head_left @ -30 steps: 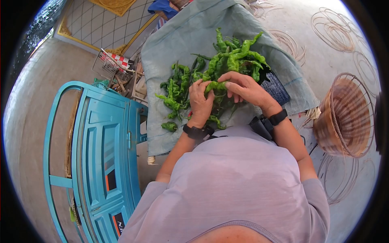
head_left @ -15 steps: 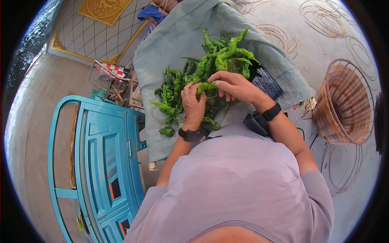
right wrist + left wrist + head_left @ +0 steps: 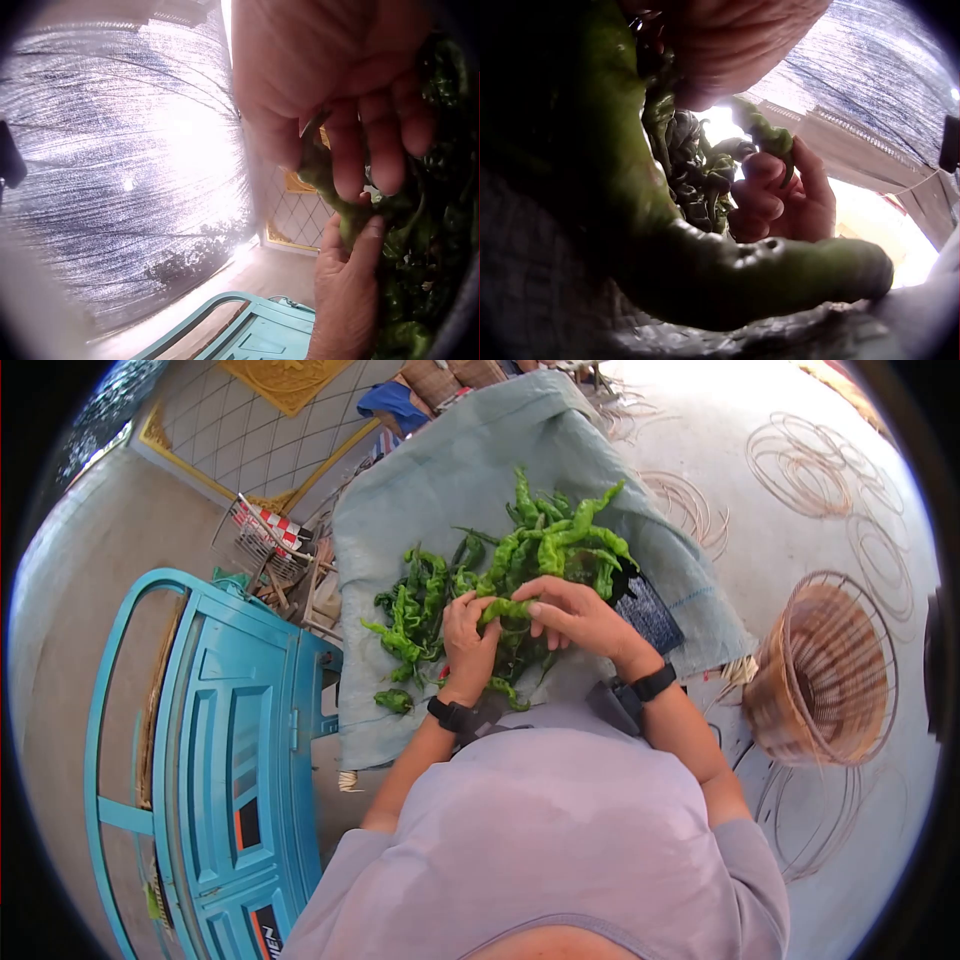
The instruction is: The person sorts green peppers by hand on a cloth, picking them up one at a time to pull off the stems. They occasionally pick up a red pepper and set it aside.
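Both hands pinch one pepper (image 3: pixel 505 608) over the pile (image 3: pixel 480 575) on the sack (image 3: pixel 440 470): left hand (image 3: pixel 467 638) and right hand (image 3: pixel 575 615), fingers curled round it.

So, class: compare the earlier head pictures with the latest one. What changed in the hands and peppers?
Very little. Both hands keep their grip on the same green pepper, left hand and right hand above the pile of peppers on the sack. Only the camera view shifted slightly. The basket stayed put.
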`<action>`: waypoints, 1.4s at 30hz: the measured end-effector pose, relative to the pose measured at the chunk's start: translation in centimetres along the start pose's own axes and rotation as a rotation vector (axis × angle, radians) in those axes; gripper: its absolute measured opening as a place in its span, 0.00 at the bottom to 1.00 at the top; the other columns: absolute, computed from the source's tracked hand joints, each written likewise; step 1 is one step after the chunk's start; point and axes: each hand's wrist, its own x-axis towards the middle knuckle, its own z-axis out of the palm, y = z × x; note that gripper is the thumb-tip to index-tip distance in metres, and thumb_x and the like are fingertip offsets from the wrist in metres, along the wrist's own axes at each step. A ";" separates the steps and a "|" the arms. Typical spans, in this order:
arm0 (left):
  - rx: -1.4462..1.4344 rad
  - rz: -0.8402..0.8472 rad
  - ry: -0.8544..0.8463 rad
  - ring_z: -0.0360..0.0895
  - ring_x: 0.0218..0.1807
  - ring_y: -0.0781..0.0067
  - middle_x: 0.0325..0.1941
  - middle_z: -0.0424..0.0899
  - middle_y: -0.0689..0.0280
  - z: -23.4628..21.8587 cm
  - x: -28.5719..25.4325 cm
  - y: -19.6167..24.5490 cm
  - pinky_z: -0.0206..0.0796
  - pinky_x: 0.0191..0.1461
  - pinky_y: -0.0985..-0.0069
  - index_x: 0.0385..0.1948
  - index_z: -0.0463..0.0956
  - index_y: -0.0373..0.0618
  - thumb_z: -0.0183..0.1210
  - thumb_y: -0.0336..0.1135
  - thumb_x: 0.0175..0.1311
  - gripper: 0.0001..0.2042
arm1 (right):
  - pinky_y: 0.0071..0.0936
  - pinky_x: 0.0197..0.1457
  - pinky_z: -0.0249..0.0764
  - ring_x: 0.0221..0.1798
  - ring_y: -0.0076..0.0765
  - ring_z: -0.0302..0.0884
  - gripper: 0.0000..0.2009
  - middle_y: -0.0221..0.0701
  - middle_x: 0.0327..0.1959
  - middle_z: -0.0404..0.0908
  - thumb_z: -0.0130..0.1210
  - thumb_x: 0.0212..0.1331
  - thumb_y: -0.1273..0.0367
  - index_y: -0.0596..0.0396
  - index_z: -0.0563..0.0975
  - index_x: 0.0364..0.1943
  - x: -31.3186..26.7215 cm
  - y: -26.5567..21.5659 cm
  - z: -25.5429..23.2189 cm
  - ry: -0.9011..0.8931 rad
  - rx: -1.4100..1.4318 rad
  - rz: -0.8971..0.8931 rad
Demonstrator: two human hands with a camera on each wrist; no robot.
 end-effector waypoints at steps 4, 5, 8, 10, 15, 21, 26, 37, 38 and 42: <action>-0.089 -0.028 0.032 0.69 0.58 0.48 0.52 0.75 0.54 -0.1 -0.1 0.2 0.62 0.62 0.57 0.45 0.78 0.47 0.60 0.22 0.55 0.15 | 0.16 0.29 0.69 0.26 0.16 0.73 0.16 0.25 0.32 0.80 0.51 0.70 0.60 0.50 0.75 0.57 0.0 -0.1 0.1 -0.044 0.015 0.005; -0.106 -0.031 0.037 0.69 0.58 0.48 0.53 0.75 0.54 -0.1 0.0 0.1 0.62 0.62 0.57 0.45 0.78 0.47 0.60 0.22 0.55 0.15 | 0.15 0.29 0.69 0.26 0.16 0.74 0.16 0.24 0.32 0.80 0.51 0.70 0.61 0.50 0.74 0.57 -0.1 -0.3 0.2 -0.049 0.012 0.020; -0.142 -0.045 0.044 0.69 0.58 0.49 0.53 0.75 0.54 -0.2 -0.1 0.1 0.62 0.62 0.58 0.46 0.78 0.48 0.61 0.23 0.54 0.16 | 0.14 0.28 0.68 0.25 0.15 0.74 0.14 0.22 0.26 0.78 0.50 0.70 0.62 0.51 0.76 0.54 0.0 -0.6 0.2 -0.020 -0.001 0.000; -0.144 -0.052 0.051 0.70 0.58 0.49 0.54 0.74 0.55 -0.2 -0.1 0.1 0.62 0.61 0.59 0.46 0.79 0.48 0.63 0.24 0.54 0.16 | 0.13 0.28 0.68 0.24 0.15 0.74 0.12 0.21 0.22 0.76 0.49 0.71 0.64 0.52 0.78 0.52 0.2 -0.1 0.1 0.010 0.027 -0.015; -0.138 -0.047 0.070 0.70 0.58 0.52 0.53 0.73 0.56 -0.4 -0.1 0.6 0.62 0.61 0.62 0.46 0.78 0.43 0.62 0.29 0.59 0.12 | 0.12 0.28 0.70 0.24 0.15 0.73 0.12 0.21 0.24 0.76 0.47 0.73 0.65 0.52 0.77 0.52 0.5 0.3 0.4 0.101 0.090 -0.053; -0.151 0.033 0.102 0.69 0.56 0.52 0.54 0.73 0.58 -0.3 0.0 0.6 0.61 0.61 0.61 0.49 0.76 0.44 0.62 0.31 0.61 0.15 | 0.15 0.29 0.71 0.26 0.17 0.74 0.14 0.24 0.28 0.78 0.48 0.73 0.64 0.53 0.75 0.55 0.3 -0.2 0.4 0.187 0.175 -0.096; -0.261 -0.015 0.169 0.70 0.55 0.52 0.51 0.75 0.58 -1.0 0.5 1.1 0.63 0.60 0.61 0.51 0.75 0.44 0.61 0.29 0.62 0.15 | 0.17 0.31 0.73 0.27 0.21 0.76 0.18 0.32 0.36 0.82 0.52 0.69 0.61 0.54 0.72 0.59 0.5 -0.4 0.5 0.172 0.079 -0.050; -0.671 -0.468 0.242 0.77 0.49 0.71 0.55 0.79 0.63 -3.2 3.1 0.1 0.70 0.51 0.70 0.59 0.69 0.39 0.50 0.44 0.75 0.20 | 0.19 0.31 0.74 0.27 0.24 0.78 0.20 0.35 0.39 0.83 0.52 0.67 0.60 0.57 0.72 0.58 0.4 -0.7 0.7 0.099 0.053 -0.064; -0.751 -0.542 0.291 0.76 0.50 0.72 0.53 0.79 0.62 -3.4 3.5 0.1 0.69 0.49 0.72 0.62 0.67 0.41 0.50 0.47 0.74 0.23 | 0.19 0.31 0.74 0.27 0.24 0.78 0.20 0.35 0.37 0.83 0.51 0.67 0.60 0.57 0.72 0.57 0.4 -0.7 0.8 0.093 0.045 -0.058; -0.689 -0.572 0.109 0.74 0.55 0.67 0.58 0.75 0.58 -3.3 4.6 -3.1 0.68 0.56 0.67 0.65 0.65 0.38 0.55 0.46 0.70 0.27 | 0.18 0.31 0.73 0.28 0.23 0.77 0.20 0.32 0.35 0.82 0.51 0.67 0.60 0.57 0.73 0.56 0.4 -0.5 0.7 0.083 0.036 -0.040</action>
